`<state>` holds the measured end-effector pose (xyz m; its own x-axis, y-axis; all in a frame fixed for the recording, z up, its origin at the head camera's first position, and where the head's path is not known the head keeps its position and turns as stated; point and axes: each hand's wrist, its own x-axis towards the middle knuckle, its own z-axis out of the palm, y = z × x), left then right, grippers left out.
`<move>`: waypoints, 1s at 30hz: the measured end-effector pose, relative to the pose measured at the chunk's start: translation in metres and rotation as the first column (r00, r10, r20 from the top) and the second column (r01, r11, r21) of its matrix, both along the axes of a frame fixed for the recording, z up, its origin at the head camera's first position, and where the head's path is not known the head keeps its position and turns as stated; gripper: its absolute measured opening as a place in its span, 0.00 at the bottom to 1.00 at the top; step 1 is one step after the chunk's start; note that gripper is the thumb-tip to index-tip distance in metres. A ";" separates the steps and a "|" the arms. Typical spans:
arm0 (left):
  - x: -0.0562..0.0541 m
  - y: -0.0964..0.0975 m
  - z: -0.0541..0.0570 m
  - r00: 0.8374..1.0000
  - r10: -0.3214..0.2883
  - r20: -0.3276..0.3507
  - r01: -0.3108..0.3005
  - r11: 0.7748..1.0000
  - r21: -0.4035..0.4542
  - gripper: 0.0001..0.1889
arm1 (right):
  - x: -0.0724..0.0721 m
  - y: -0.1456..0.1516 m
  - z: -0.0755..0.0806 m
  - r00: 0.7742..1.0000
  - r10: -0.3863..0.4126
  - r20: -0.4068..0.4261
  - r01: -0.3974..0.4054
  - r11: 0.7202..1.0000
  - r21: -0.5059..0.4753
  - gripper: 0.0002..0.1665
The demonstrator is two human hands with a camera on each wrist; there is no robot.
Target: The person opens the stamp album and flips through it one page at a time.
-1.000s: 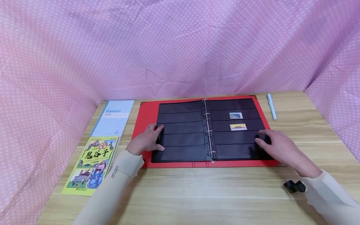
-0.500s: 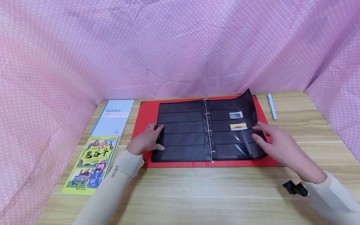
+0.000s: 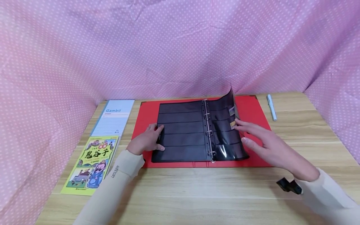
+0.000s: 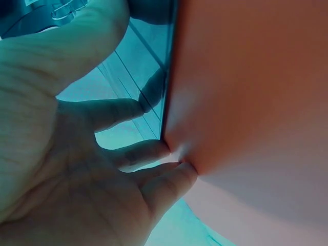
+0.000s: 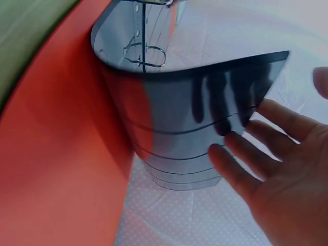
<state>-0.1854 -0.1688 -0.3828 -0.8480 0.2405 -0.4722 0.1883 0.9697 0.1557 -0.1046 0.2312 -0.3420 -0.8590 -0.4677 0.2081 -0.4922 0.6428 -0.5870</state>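
A red ring binder (image 3: 254, 112) lies spread on the table, with black pocket pages on metal rings (image 3: 208, 132). My left hand (image 3: 147, 139) rests at the outer edge of the left page (image 3: 181, 128), its fingers spread on the page and red cover. My right hand (image 3: 268, 144) is at the free edge of the right page (image 3: 223, 134), which stands curved up. In the right wrist view, straight fingers (image 5: 238, 159) touch the page's underside and the thumb is apart from it. A blue-green stamp (image 3: 232, 111) and a yellow stamp (image 3: 232, 125) sit in its pockets.
A pale blue notebook (image 3: 112, 118) and a yellow comic-style book (image 3: 90, 165) lie on the left of the wooden table (image 3: 197, 197). A light blue pen (image 3: 271, 107) is at the back right. Pink dotted cloth (image 3: 180, 47) hangs behind.
The right page has risen from flat and bent toward the rings, baring the red cover beneath. My right hand has moved left with it; my left hand has stayed put.
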 end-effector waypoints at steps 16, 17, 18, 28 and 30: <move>0.000 0.000 -0.002 1.000 -0.002 -0.015 0.002 1.000 0.001 0.53 | -0.009 -0.031 0.034 0.934 0.115 -0.338 -0.280 0.824 -0.494 0.30; 0.000 -0.001 -0.002 1.000 -0.005 -0.018 0.005 1.000 0.001 0.53 | -0.012 -0.032 0.032 0.934 0.127 -0.335 -0.293 0.808 -0.511 0.30; -0.001 -0.001 -0.003 1.000 -0.005 -0.017 0.005 1.000 0.002 0.53 | -0.014 -0.032 0.028 0.932 0.139 -0.336 -0.308 0.790 -0.530 0.30; -0.001 0.000 -0.002 1.000 0.014 -0.023 -0.014 1.000 -0.005 0.53 | -0.025 -0.034 0.008 0.937 0.273 -0.217 -0.348 0.766 -0.540 0.36; -0.001 -0.002 -0.002 1.000 0.009 -0.029 -0.009 1.000 -0.003 0.53 | -0.024 -0.037 0.003 0.941 0.290 -0.173 -0.338 0.793 -0.507 0.35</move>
